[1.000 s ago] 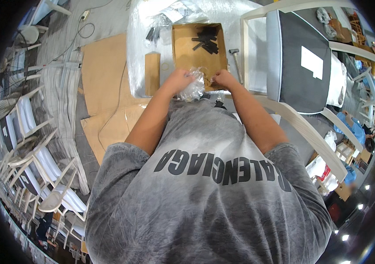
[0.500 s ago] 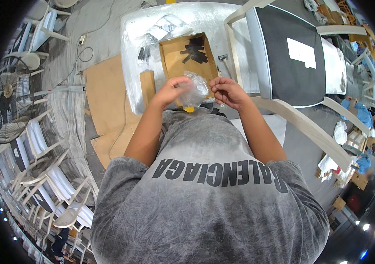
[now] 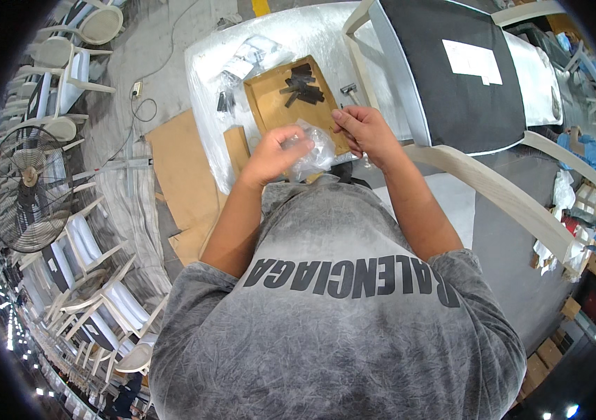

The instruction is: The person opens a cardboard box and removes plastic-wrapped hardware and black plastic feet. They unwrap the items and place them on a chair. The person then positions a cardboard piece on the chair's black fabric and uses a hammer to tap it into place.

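Note:
My left hand [image 3: 278, 154] is closed on a crumpled clear plastic bag [image 3: 315, 152], held just in front of my body. To the right of the bag, my right hand [image 3: 368, 135] has thumb and fingers pinched together. Something small shows at those fingertips, too tiny to make out. Beyond both hands lies a shallow cardboard tray [image 3: 264, 99]. A loose pile of black strip-like pieces [image 3: 303, 87] rests in its far part. Just right of the tray is a small hammer-like tool [image 3: 349, 89].
A plastic-wrapped work surface [image 3: 203, 77] carries the tray, with clear bags [image 3: 256, 52] at its far left. An upturned chair with a black underside [image 3: 452, 105] stands close on my right. Flat cardboard [image 3: 182, 168], a floor fan [image 3: 30, 177] and several chairs are leftward.
My right hand has lifted a little away from the bag and moved slightly farther out. The left hand still holds the bag. The whole view has shifted somewhat.

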`<state>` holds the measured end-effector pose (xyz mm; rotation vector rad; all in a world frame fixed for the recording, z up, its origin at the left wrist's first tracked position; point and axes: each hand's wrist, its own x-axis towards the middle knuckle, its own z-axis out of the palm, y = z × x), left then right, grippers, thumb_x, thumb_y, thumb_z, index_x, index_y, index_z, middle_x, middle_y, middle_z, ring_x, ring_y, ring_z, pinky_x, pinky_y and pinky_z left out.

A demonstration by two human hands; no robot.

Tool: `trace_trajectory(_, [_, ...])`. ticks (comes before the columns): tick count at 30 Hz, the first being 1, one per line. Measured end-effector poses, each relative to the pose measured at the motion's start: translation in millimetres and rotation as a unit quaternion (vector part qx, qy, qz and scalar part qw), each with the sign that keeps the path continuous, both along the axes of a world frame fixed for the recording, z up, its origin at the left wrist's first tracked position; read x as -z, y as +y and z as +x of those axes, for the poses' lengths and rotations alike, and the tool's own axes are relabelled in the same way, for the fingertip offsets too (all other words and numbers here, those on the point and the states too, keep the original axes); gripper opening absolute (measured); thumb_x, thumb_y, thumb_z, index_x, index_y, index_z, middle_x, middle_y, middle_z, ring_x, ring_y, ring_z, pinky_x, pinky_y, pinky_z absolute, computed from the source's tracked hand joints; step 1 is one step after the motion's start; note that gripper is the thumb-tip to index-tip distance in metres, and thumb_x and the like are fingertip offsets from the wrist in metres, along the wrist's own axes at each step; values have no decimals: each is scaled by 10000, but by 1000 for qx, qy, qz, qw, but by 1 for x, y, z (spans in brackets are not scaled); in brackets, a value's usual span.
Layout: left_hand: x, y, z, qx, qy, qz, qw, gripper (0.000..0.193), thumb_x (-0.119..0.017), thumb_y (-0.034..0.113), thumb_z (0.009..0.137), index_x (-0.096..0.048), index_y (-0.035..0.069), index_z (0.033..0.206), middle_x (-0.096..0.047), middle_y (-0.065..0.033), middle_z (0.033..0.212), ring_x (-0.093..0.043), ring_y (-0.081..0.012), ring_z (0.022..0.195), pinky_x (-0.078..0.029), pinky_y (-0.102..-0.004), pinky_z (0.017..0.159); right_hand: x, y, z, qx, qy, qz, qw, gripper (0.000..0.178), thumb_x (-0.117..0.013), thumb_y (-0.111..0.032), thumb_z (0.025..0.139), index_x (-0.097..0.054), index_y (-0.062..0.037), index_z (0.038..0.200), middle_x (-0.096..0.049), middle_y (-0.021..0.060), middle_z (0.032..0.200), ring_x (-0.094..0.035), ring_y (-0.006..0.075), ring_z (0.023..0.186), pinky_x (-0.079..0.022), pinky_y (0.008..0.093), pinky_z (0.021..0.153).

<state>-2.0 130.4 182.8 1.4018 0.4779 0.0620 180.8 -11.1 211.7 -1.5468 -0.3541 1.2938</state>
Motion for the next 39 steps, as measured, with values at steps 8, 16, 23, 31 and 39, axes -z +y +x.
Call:
trace_trajectory(8, [-15,-4,0,-16,-35,134,990,162,-727,146,877,-603,42,890,-605,-28,846,-556,-126,831,-462,-286,753,-12,-7,3,2,175,72,982,183,-488,-155,1040,-604,-28,1103,-472,-34,663,-353,54,454,-314,233,397])
trace_trajectory(16, [-30,-9,5,-12,-26,230,973,401,-730,99,834,-494,62,1156,-562,-67,1099,-560,-163,1000,-463,-307,890,-9,0,7,-64,-68,56,994,221,-579,-218,993,-677,-26,1042,-543,-16,708,-456,61,574,-385,256,518])
trace_trajectory(23, [-34,-11,12,10,-55,172,984,529,-732,84,821,-455,65,1271,-553,-82,1150,-569,-190,1054,-456,-318,926,-20,1,15,-178,-145,65,971,232,-753,-172,860,-707,-7,1016,-589,-24,777,-509,73,738,-408,247,660])
trace_trajectory(31, [-25,-14,20,-6,-36,191,981,312,-736,128,870,-606,19,1132,-630,-49,1057,-574,-128,980,-473,-294,857,-33,-10,11,-143,-228,73,960,139,-748,-89,813,-657,-30,902,-427,-66,688,-384,53,651,-331,242,588])
trace_trajectory(39, [-23,-8,18,9,-3,161,987,137,-696,118,915,-676,16,1004,-661,15,880,-562,-65,865,-457,-236,780,-37,-17,12,-145,-207,50,966,253,-753,-88,826,-679,-5,1053,-372,-83,669,-349,35,630,-301,227,569])
